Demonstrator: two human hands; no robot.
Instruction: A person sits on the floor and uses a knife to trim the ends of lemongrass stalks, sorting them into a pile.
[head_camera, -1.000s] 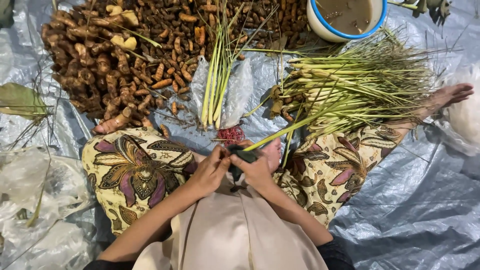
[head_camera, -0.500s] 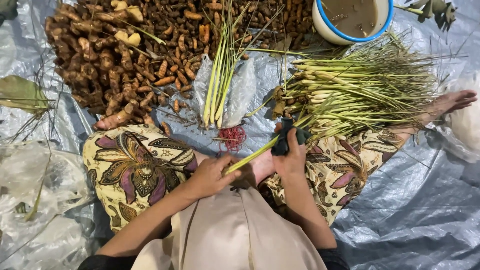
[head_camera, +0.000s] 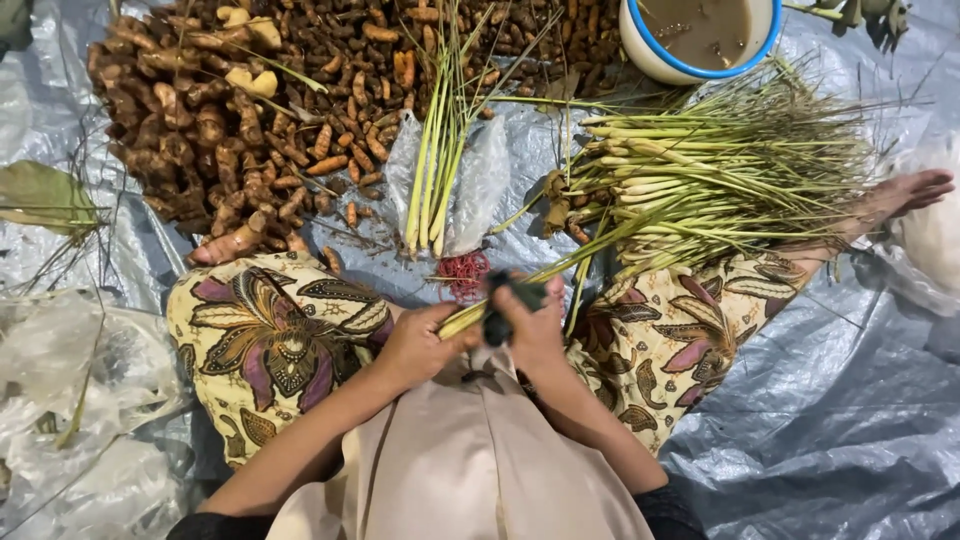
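Heap of brown knobbly roots (head_camera: 250, 120) at 11 o'clock. Small bundle of pale green stalks on clear plastic bag (head_camera: 440, 170) at 12. Left hand (head_camera: 418, 345) pinching thick base of long pale green lemongrass stalk (head_camera: 560, 265) over lap at centre; stalk's long axis runs diagonally, tip pointing 2 o'clock. Right hand (head_camera: 535, 325) wrapped round dark-handled tool (head_camera: 497, 322), touching stalk. Big pile of green lemongrass stalks (head_camera: 720, 170) at 2. White basin with blue rim (head_camera: 640, 50) at 1.

I sit on a crinkled grey plastic tarpaulin (head_camera: 830, 440) spread over the ground. Crumpled clear plastic bags (head_camera: 70, 400) lie at my left. Light falls evenly, without hard shadows.
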